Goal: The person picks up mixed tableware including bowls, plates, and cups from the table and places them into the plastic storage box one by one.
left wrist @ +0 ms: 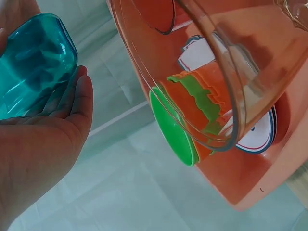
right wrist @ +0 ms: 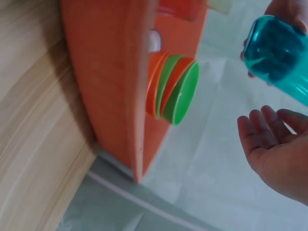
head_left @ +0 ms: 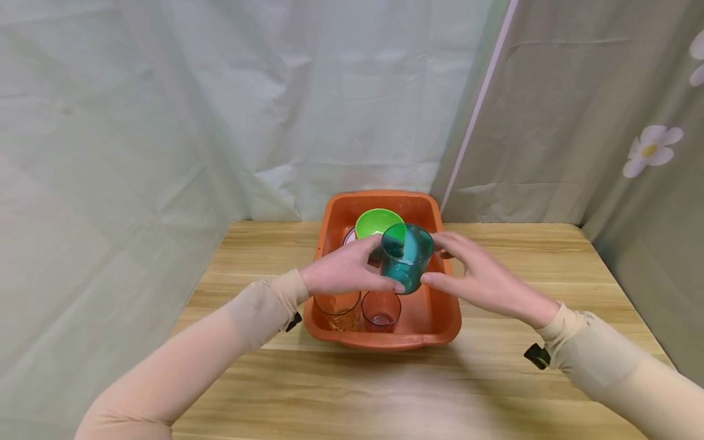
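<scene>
A teal drinking glass [head_left: 407, 260] is held up above the orange basin [head_left: 385, 343]. My left hand [head_left: 346, 266] grips it from the left, thumb on the near side and fingers behind. On the other side, my right hand [head_left: 484, 278] is spread close to the glass; in the right wrist view a gap separates that hand [right wrist: 276, 144] from the glass [right wrist: 274, 48]. Below, inside the basin, stand a clear amber-looking glass [head_left: 341, 315] and a pinkish glass [head_left: 382, 311]. A stack of green and orange bowls has a green bowl [head_left: 379, 221] at its end.
White dishes with a dark rim [left wrist: 257, 132] lie beside the bowls, partly hidden. The basin stands on a wood-grain table [head_left: 264, 391], close to a pale curtain [head_left: 341, 110] at the back. Another curtain with flowers [head_left: 651, 150] hangs to the right.
</scene>
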A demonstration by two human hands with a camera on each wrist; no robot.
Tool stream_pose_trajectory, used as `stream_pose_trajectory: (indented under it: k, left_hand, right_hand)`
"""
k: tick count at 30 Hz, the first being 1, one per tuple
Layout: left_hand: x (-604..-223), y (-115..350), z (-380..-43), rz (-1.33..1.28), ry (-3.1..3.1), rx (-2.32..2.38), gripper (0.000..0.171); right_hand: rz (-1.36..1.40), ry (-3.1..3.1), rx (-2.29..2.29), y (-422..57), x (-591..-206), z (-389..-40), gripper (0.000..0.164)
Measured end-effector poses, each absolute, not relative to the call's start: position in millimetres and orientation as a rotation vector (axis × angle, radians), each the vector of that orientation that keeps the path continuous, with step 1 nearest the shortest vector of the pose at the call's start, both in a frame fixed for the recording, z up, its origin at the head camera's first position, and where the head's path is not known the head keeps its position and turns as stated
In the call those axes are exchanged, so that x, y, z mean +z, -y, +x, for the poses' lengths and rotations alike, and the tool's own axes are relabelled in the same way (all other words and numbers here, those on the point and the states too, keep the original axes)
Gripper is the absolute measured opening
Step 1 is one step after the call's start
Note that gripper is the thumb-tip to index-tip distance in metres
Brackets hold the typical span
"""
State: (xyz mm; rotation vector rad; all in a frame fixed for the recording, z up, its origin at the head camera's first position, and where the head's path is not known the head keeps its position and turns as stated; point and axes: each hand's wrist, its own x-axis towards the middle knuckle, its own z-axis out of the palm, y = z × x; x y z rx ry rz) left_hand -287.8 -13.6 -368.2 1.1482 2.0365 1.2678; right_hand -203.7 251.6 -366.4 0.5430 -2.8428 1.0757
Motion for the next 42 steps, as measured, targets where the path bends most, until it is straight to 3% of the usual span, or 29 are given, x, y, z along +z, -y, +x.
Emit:
stream_pose_trajectory:
  k: [31,34,42]
  left_hand:
    - [-364.7,12.3,-286.7,1.176,-2.088,1.214,0.061]
    - [-364.1,12.9,-285.7,1.233,-2.088,1.200,0.066]
    - [-357.8,24.2,-274.4,1.278,-2.338,0.918,0.102]
  right_hand:
    - [0.438,2.763,1.380,-228.8,-359.8,-212.4,0.071]
    - [0.393,2.770,1.404,-231.6,-359.5,-212.7,0.073]
    - [0.297,2.783,1.399,-244.8,-360.3,-211.8,0.073]
